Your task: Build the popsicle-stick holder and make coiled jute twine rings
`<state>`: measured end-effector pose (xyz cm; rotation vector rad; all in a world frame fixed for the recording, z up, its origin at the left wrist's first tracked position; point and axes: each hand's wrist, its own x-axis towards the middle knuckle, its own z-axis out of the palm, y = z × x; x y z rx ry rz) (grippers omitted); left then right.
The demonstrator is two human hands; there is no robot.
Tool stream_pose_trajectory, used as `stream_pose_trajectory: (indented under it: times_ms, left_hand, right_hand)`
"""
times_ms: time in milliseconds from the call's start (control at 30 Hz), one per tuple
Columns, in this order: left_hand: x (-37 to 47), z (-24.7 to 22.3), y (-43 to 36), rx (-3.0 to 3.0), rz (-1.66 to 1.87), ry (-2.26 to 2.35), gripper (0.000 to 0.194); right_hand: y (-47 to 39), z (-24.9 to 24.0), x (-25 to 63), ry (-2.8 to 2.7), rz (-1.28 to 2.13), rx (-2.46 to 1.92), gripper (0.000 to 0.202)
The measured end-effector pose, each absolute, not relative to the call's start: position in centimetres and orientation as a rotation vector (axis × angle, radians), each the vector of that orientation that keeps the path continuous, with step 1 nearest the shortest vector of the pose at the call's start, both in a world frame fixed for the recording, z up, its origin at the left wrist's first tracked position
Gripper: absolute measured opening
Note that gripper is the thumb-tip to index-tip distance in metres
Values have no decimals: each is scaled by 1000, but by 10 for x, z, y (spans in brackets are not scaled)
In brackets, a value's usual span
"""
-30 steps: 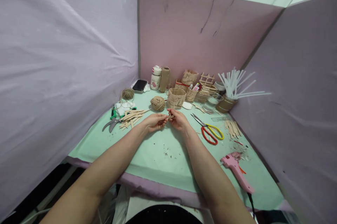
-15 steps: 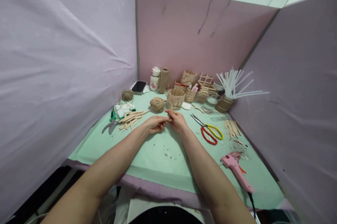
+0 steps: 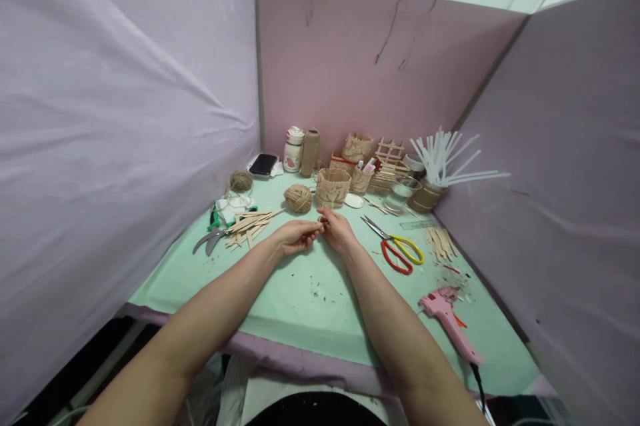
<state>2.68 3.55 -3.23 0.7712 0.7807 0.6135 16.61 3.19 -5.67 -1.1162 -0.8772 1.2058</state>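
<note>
My left hand [image 3: 299,237] and my right hand [image 3: 335,229] meet fingertip to fingertip above the green tabletop. Both are closed around something small and tan, mostly covered by the fingers; what it is cannot be made out. Just behind them stands a round tan basket [image 3: 333,189] with a rough woven-looking side. A ball of twine [image 3: 299,199] sits behind my left hand, left of the basket. To the right of my right hand lie scissors [image 3: 393,244] with one red and one yellow handle, blades apart.
Wooden sticks [image 3: 250,226] and pruning shears [image 3: 210,240] lie at left. A pink glue gun [image 3: 451,323] rests at front right, its cord over the edge. Behind are a phone [image 3: 263,165], a bottle [image 3: 293,149], a clear bowl [image 3: 401,193] and white glue sticks [image 3: 443,159].
The fingers of my right hand have shifted slightly around the small tan thing. Both hands stay together in nearly the same place.
</note>
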Motion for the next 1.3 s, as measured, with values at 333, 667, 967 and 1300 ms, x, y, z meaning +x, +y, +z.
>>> stream_pose_trajectory:
  times_ms: [333,667,967,1300]
  left_hand:
    - [24,-42,47,961,1071,1004,35]
    - [24,-36,40,1105,1047,1014,42]
    - [22,-34,40,1092,950,934,34]
    - [22,-29,37,1052,987,893,34]
  right_hand:
    - [8,-38,158,-1769,37,-1218,16]
    - [12,-43,160,-1855,-117,-1295,14]
    - [14,-43,159,-1834,-177,-1350,15]
    - [18,-47,152,-1564,186,-1249,12]
